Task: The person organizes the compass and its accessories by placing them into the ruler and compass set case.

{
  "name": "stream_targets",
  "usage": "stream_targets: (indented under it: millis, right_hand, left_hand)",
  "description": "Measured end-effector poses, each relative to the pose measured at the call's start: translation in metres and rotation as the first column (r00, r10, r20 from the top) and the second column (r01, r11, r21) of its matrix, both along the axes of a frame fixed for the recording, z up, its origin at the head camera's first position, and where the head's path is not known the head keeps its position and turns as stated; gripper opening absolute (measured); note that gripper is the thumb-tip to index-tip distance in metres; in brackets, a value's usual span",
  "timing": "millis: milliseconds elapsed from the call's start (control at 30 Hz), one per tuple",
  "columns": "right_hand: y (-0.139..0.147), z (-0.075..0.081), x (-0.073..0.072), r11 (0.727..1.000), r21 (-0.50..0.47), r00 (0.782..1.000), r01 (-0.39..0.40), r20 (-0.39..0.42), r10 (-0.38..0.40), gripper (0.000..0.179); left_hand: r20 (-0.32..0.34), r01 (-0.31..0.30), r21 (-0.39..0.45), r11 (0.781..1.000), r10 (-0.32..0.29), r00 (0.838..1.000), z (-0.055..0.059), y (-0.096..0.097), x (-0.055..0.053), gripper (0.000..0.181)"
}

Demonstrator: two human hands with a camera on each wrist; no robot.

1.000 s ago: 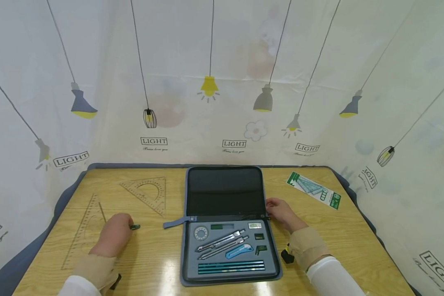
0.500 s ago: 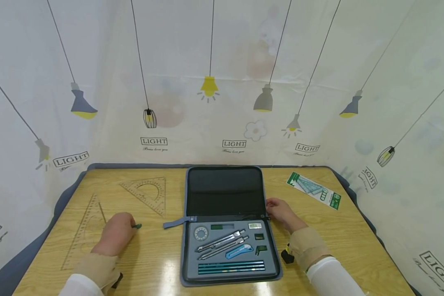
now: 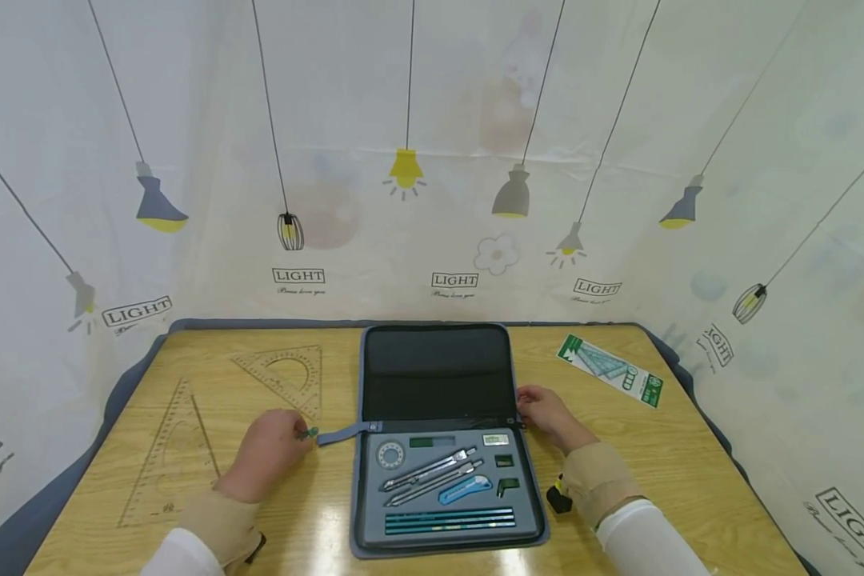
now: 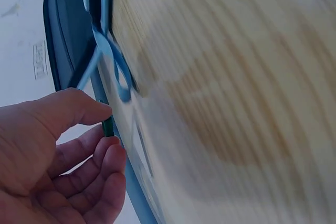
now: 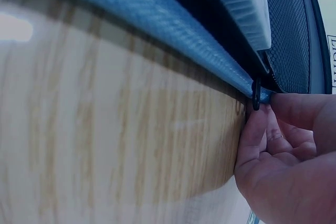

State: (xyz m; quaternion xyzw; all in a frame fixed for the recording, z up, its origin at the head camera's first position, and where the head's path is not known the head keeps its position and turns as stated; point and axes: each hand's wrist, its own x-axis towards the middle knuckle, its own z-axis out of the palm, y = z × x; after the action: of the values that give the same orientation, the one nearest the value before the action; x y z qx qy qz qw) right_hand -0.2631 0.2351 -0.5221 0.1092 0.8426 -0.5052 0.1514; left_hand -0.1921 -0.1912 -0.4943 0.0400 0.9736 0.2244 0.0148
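Observation:
My left hand (image 3: 270,450) pinches a small dark green piece (image 4: 108,127) between thumb and fingers, just left of the blue strap (image 3: 340,434) of a zip case. What kind of piece it is, I cannot tell. The open drawing-set case (image 3: 435,372) lies mid-table with its black mesh lid back. My right hand (image 3: 550,414) grips the case's blue fabric edge at the hinge, beside a black zipper pull (image 5: 256,94). The grey tray (image 3: 374,496) bears two silver compasses (image 3: 432,472), a blue cutter (image 3: 465,489), dark green pencils (image 3: 450,520) and a round white dial (image 3: 391,454).
Two clear set squares (image 3: 286,373) lie on the left of the wooden table (image 3: 317,488), one partly behind my left forearm. At the back right is a green and white packet (image 3: 610,370). A patterned cloth (image 3: 374,264) hangs behind the table.
My left hand has moved right with the small green piece, from over the left set square to beside the strap. My right hand stays at the case's edge.

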Motion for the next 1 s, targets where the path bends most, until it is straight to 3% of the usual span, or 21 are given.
stream_targets:
  millis: [300, 600, 1000]
  right_hand:
    - [0.000, 0.001, 0.003, 1.000, -0.012, 0.999, -0.019, -0.034, 0.018, 0.026]
    - [0.000, 0.003, 0.003, 1.000, -0.004, 1.000, -0.024, -0.015, 0.024, 0.028]
    - [0.002, 0.000, 0.001, 1.000, -0.005, 1.000, -0.013, 0.002, 0.013, 0.028]
  left_hand:
    - [-0.045, 0.100, 0.021, 0.995, -0.099, 0.994, 0.008, 0.060, -0.006, 0.009]
    - [-0.102, 0.292, -0.045, 0.955, -0.295, 0.950, 0.009, 0.112, -0.005, 0.008]
    - [-0.086, 0.369, -0.076, 0.926, -0.375, 0.923, 0.000, 0.159, -0.011, 0.005]
